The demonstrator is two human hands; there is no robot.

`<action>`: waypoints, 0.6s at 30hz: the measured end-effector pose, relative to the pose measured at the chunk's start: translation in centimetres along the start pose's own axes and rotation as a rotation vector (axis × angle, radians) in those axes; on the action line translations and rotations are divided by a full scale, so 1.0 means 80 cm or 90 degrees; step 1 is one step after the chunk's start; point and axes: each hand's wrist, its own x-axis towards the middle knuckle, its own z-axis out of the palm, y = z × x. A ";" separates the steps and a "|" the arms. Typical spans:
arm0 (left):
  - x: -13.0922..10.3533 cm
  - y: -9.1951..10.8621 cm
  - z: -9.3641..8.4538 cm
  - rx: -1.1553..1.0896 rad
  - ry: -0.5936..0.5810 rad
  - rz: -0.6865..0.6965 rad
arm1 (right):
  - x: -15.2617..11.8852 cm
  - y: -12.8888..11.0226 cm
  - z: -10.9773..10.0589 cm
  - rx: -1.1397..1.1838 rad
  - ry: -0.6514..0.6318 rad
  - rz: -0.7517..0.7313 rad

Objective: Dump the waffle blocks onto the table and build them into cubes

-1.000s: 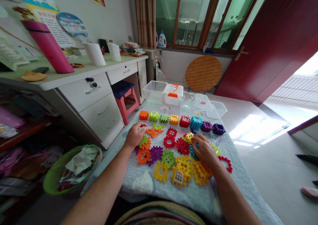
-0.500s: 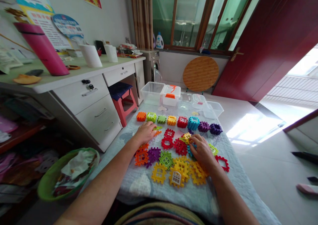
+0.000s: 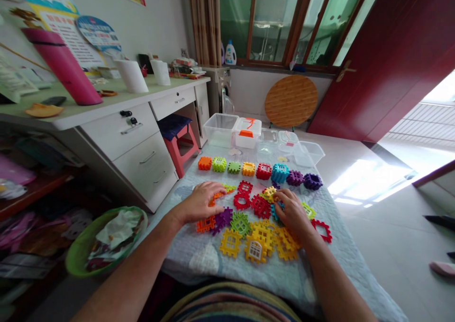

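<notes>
On the cloth-covered table [image 3: 202,260], my left hand [image 3: 202,202] is open over orange pieces [image 3: 216,197], its fingers spread and its thumb near a purple piece [image 3: 222,219]. My right hand [image 3: 289,209] curls its fingers over blue pieces [image 3: 276,212], beside a small yellow piece [image 3: 269,193]; what it grips, if anything, is hidden. Between the hands lie red pieces [image 3: 242,200] and a green piece [image 3: 241,224]. Yellow pieces [image 3: 230,243] are nearer my body, one with a white window [image 3: 255,250]. A red square frame [image 3: 322,230] rests right of my right wrist.
Behind the pieces runs a row of coloured blocks, from orange [image 3: 204,163] to dark purple [image 3: 313,181]. Farther back stand clear boxes [image 3: 221,128] and a box with an orange latch [image 3: 248,133]. A green basket [image 3: 76,251] and a desk [image 3: 131,149] are at the left.
My left hand has moved left and toward my body, from the green and orange pieces, and its fingers have spread. My right hand has stayed nearly in place. The view has shifted slightly.
</notes>
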 end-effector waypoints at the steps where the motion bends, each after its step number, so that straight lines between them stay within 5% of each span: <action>1: -0.009 0.003 -0.001 -0.002 -0.028 0.020 | 0.000 0.000 0.000 -0.002 0.000 0.000; 6: -0.028 0.011 0.011 0.009 -0.105 0.048 | 0.001 0.000 0.001 -0.018 -0.001 0.000; 18: -0.010 0.026 0.011 0.042 -0.095 0.060 | -0.001 0.002 0.000 -0.017 -0.014 0.000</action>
